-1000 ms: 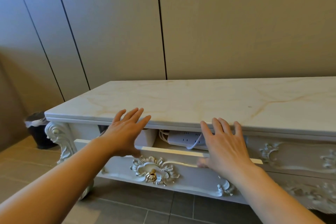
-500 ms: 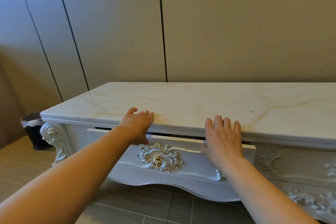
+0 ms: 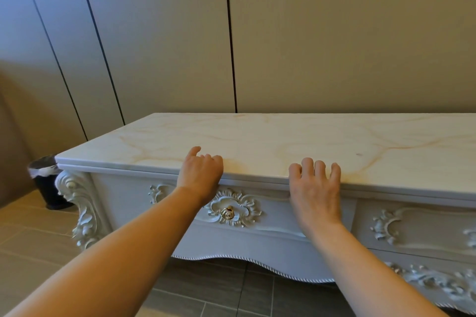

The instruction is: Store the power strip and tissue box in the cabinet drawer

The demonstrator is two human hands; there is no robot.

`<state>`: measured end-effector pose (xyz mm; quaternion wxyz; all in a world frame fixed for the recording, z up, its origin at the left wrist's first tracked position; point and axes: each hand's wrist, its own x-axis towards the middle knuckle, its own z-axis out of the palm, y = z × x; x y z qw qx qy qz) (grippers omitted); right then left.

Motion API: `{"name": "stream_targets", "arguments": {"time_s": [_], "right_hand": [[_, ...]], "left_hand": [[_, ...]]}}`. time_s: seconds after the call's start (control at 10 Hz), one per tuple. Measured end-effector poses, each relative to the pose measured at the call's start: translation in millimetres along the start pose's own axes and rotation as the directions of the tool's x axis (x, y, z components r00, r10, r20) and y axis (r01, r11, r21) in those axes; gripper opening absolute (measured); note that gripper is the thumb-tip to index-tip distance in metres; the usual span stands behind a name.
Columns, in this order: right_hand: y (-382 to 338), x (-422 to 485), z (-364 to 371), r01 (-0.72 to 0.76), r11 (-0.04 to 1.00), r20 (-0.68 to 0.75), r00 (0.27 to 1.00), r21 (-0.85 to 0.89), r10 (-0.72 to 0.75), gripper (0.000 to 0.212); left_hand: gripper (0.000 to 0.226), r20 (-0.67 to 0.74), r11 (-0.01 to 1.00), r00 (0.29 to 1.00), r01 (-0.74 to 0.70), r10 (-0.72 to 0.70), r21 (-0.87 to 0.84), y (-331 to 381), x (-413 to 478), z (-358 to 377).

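Both bare forearms reach forward from the lower edge of the view, the left from the lower left corner and the right from the lower right, angling toward each other. The left hand [image 3: 199, 175] is loosely curled, its knuckles bent and its forefinger raised a little, the back of the hand turned up with nothing in its grip. The right hand [image 3: 315, 188] lies flatter, back toward the camera, its fingers [image 3: 320, 168] slightly spread and bent at the tips, likewise holding nothing, well apart from the left.
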<state>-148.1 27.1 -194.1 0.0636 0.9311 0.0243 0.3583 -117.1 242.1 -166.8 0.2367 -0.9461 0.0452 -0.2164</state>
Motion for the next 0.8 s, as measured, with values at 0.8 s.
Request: {"name": "stream_targets", "arguments": {"time_s": [0.8], "right_hand": [[20, 27, -20, -0.033, 0.971, 0.411, 0.909, 0.238, -0.070, 0.061]], "left_hand": [[0.076, 0.360, 0.929, 0.933, 0.142, -0.011, -0.341, -10, 13, -32]]}}
